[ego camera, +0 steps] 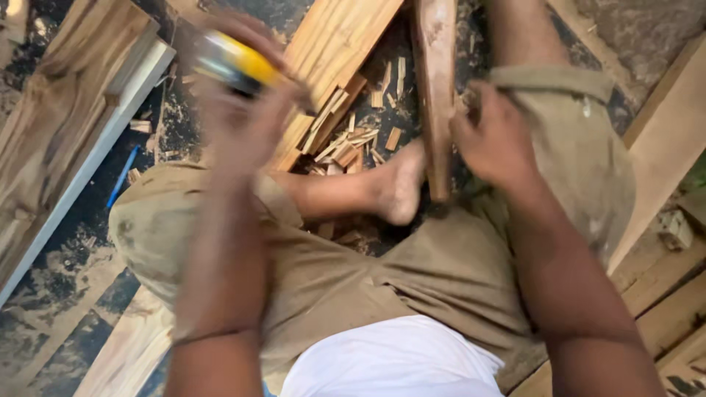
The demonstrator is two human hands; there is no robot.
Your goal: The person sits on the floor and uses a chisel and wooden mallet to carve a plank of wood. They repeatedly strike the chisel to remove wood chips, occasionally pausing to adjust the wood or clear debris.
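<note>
Down on a floor (51,294) strewn with chips (346,143), seated cross-legged. Left hand (239,121), blurred, fingers wrapped round a yellow-handled tool (235,65), raised above the left knee. Right hand (494,140) closed around a wood piece (435,81), propped upright just beside a bare foot (401,184).

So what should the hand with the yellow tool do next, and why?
Probably bring the yellow-handled tool, raised in the left hand, down toward the wooden piece. The right hand steadies that piece upright by the foot, and wood chips lie around it.
</note>
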